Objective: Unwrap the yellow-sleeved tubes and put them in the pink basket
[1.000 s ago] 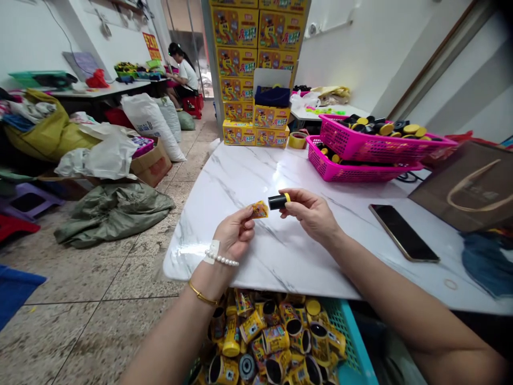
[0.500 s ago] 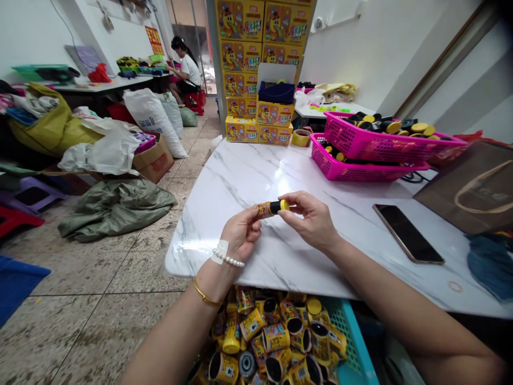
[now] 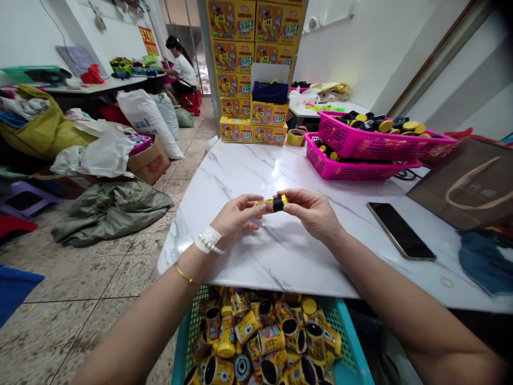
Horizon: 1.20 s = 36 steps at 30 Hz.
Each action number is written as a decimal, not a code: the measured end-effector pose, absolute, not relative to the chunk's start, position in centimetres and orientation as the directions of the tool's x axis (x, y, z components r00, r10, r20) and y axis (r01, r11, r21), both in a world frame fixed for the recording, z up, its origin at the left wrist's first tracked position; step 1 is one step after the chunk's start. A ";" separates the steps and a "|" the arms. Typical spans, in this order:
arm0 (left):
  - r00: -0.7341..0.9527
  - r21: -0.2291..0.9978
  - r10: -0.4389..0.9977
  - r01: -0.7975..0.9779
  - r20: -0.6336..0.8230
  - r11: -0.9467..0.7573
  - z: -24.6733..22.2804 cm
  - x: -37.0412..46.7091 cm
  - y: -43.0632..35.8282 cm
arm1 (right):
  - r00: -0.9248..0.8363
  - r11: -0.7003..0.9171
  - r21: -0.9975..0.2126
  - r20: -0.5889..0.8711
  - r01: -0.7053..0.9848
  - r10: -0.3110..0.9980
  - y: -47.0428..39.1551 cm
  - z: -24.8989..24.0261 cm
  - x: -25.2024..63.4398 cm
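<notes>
Above the marble-patterned table (image 3: 224, 176) my two hands hold a small cylinder between them. It is a printed yellow cup (image 3: 262, 203) with a black insert (image 3: 278, 204) and a yellow end at its right. My left hand (image 3: 236, 216) has its thumb and fingers around the printed part. At the yellow end, my right hand (image 3: 315, 214) pinches with thumb and fingers. Below the table edge, a teal basket (image 3: 355, 342) holds several yellow printed cups (image 3: 270, 338), some showing dark open mouths.
Two stacked pink baskets (image 3: 360, 140) of black and yellow parts stand at the back right. A phone (image 3: 401, 230) and a brown paper bag (image 3: 473, 184) lie to the right. Yellow boxes (image 3: 236, 131) and a tape roll (image 3: 295, 137) stand behind. A seated person (image 3: 182, 72) works far left.
The black insert shows less length outside the printed cup. My left hand's fingers have shifted forward along the cup and loosened somewhat. The view has moved slightly.
</notes>
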<state>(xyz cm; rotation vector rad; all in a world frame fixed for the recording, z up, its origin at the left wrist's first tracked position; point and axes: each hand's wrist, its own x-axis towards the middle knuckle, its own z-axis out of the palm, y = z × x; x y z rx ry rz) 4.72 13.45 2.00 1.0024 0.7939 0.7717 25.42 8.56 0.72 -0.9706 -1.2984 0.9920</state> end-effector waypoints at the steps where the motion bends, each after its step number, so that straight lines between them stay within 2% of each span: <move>1: 0.565 0.933 0.799 -0.134 -0.205 0.334 2.1 4.7 14.0 | 0.019 0.329 -0.944 0.329 0.008 0.944 8.6 0.7 25.5; 3: 0.637 0.929 0.741 -0.102 -0.213 0.355 1.9 4.8 14.9 | 0.005 0.425 -0.894 0.430 0.144 0.903 8.5 0.6 25.7; 7: 0.609 0.948 0.780 -0.139 -0.145 0.285 1.0 5.0 15.2 | -0.112 0.581 -0.695 0.596 0.423 0.795 8.6 0.5 25.8; 9: 0.604 0.957 0.791 -0.161 -0.098 0.241 0.8 5.0 15.0 | -0.137 0.598 -0.663 0.610 0.451 0.780 8.6 0.5 25.8; 14: 0.636 0.961 0.769 -0.176 -0.056 0.215 1.0 5.0 14.7 | -0.086 0.561 -0.675 0.600 0.479 0.795 8.1 0.4 25.4; 18: 0.656 0.988 0.754 -0.129 0.022 0.084 0.9 5.1 14.6 | -0.194 0.643 -0.527 0.670 0.556 0.716 7.6 0.4 24.6; 21: 0.650 0.992 0.756 -0.127 0.071 0.016 0.8 4.9 14.4 | -0.200 0.647 -0.488 0.687 0.585 0.699 7.5 0.5 24.2; 23: 0.646 0.982 0.763 -0.153 0.018 0.107 0.9 4.6 14.3 | -0.189 0.645 -0.466 0.703 0.605 0.685 7.6 0.4 24.3; 26: 0.645 0.943 0.747 -0.120 -0.163 0.310 1.2 4.2 14.2 | -0.202 0.675 -0.406 0.747 0.616 0.633 7.9 -0.1 24.6; 28: 0.657 0.931 0.726 -0.100 -0.202 0.350 1.2 4.1 14.2 | -0.215 0.689 -0.381 0.760 0.616 0.613 8.0 -0.4 24.7; 30: 0.666 0.946 0.732 -0.123 -0.146 0.301 1.2 4.3 14.2 | -0.196 0.676 -0.402 0.754 0.617 0.627 7.8 -0.7 24.4; 32: 0.648 0.961 0.758 -0.161 -0.069 0.225 1.2 4.5 14.2 | -0.132 0.637 -0.472 0.732 0.609 0.668 7.5 -0.8 23.9; 34: 0.637 0.969 0.771 -0.184 -0.012 0.167 1.2 4.8 14.2 | -0.052 0.585 -0.594 0.675 0.552 0.736 7.3 -0.7 23.6; 36: 0.646 0.966 0.764 -0.200 0.006 0.161 1.0 4.8 14.3 | -0.029 0.527 -0.747 0.566 0.405 0.824 7.4 -0.4 23.6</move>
